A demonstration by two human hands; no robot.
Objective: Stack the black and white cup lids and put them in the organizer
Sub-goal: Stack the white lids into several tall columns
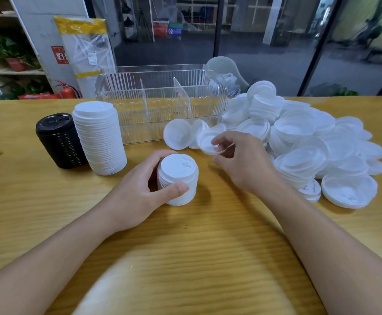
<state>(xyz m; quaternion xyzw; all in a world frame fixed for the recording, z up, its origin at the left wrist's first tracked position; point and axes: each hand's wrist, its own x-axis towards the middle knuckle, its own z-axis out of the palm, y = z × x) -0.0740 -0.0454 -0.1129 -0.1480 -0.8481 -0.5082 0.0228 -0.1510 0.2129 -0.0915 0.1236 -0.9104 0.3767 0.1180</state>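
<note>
My left hand (137, 189) grips a short stack of white lids (178, 176) standing on the wooden table. My right hand (242, 160) pinches a single white lid (208, 145), tilted, just above and right of that stack. A tall stack of white lids (100, 137) and a black lid stack (59, 140) stand at the left. The clear organizer (162, 103) with dividers sits behind them. A big pile of loose white lids (310, 142) lies at the right.
A white lid (178, 137) leans against the organizer's front. The table (208, 246) stretches toward me. Behind it are glass walls, a fire extinguisher (67, 90) and shelves with plants.
</note>
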